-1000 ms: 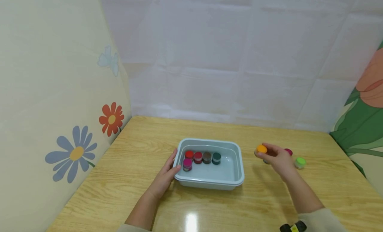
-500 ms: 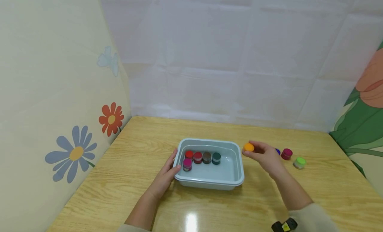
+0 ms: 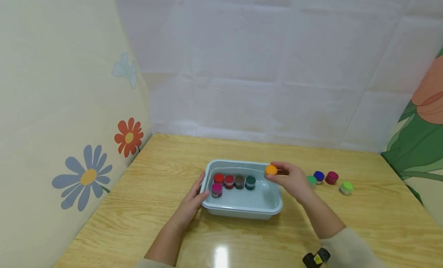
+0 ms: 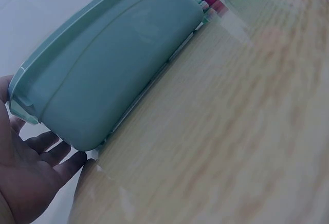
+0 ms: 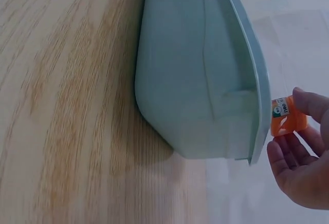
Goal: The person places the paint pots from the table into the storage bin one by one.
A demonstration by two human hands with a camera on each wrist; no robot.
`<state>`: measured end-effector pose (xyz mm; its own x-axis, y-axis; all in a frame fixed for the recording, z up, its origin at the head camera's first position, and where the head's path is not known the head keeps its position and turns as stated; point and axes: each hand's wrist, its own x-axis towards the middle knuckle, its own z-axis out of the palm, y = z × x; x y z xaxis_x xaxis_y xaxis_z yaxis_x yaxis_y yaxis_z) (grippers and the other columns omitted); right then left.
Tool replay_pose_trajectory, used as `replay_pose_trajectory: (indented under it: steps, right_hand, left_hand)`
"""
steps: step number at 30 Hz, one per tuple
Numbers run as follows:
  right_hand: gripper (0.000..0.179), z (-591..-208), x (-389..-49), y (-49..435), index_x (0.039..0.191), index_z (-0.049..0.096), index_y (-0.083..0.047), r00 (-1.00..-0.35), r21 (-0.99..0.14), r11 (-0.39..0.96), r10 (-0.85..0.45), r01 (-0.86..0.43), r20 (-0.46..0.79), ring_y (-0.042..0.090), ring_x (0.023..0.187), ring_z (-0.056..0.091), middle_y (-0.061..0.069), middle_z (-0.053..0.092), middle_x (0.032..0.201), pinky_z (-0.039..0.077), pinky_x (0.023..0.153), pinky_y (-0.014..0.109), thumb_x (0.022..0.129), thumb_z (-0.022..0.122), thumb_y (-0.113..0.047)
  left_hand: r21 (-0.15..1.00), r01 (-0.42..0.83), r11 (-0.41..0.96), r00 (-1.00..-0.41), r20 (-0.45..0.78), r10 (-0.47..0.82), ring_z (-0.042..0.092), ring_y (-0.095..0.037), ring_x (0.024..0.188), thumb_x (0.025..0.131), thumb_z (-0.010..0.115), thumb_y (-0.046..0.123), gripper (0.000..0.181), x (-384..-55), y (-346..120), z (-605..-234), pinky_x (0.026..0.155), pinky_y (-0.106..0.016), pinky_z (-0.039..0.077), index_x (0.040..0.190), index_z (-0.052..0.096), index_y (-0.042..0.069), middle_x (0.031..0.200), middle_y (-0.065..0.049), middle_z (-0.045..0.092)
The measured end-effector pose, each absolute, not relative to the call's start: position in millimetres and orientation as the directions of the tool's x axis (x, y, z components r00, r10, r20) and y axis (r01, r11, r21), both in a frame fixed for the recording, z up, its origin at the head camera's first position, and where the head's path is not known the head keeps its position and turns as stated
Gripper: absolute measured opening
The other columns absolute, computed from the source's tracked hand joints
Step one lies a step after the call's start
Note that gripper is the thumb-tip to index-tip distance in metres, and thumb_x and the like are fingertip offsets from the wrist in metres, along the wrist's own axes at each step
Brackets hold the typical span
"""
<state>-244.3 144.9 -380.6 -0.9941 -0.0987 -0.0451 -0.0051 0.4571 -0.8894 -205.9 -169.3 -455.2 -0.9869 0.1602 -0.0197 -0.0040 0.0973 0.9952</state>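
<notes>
My left hand (image 3: pixel 188 206) grips the left end of a pale blue plastic basin (image 3: pixel 242 211), thumb over the rim and fingers along the outside wall. Between thumb and fingers, my right hand (image 3: pixel 292 182) pinches a small orange paint jar (image 3: pixel 271 170) above the basin's far right corner. The right wrist view shows the jar's printed label (image 5: pixel 280 107) just past the rim. Inside the basin, a red jar (image 3: pixel 219 178), a crimson jar (image 3: pixel 229 182), a brown jar (image 3: pixel 239 182) and a dark green jar (image 3: pixel 250 183) form a row. A magenta jar (image 3: pixel 217 190) stands before the red one.
Right of the basin, on the wooden table (image 3: pixel 373 222), stand a green jar (image 3: pixel 312 180), a blue jar (image 3: pixel 319 177), a dark pink jar (image 3: pixel 332 178) and a lime green jar (image 3: pixel 346 188). A white cloth (image 3: pixel 256 68) hangs behind.
My right hand has carried the orange paint jar leftward from beside the other jars to over the basin, uncovering the green and blue jars. The left hand and basin have stayed put.
</notes>
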Motion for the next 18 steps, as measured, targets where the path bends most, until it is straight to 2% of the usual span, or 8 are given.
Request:
replay_pose_trajectory:
  steps: [11, 18]
  right_hand:
    - [0.054, -383, -247, 120, 0.133, 0.058, -0.005, -0.986, -0.915, 0.403, -0.144, 0.016, -0.081, 0.025, 0.110, 0.058, 0.015, 0.063, 0.123, 0.054, 0.094, 0.035, 0.085, 0.077, -0.022]
    - [0.050, -388, -252, 103, 0.129, 0.062, -0.007, -0.984, -0.899, 0.438, -0.150, 0.019, -0.094, 0.023, 0.107, 0.060, 0.011, 0.066, 0.120, 0.053, 0.096, 0.037, 0.084, 0.078, -0.021]
  left_hand:
    - [0.995, -0.002, 0.097, -0.986, -0.018, 0.166, 0.017, -0.038, 0.150, 0.101, 0.047, 0.024, 0.065, -206, -169, -453, 0.119, -0.057, 0.020, 0.158, 0.017, 0.024, 0.162, -0.020, 0.019]
    - [0.994, 0.000, 0.105, -0.987, -0.018, 0.162, 0.018, -0.039, 0.150, 0.101, 0.047, 0.023, 0.065, -206, -168, -454, 0.119, -0.057, 0.020, 0.158, 0.017, 0.023, 0.162, -0.021, 0.020]
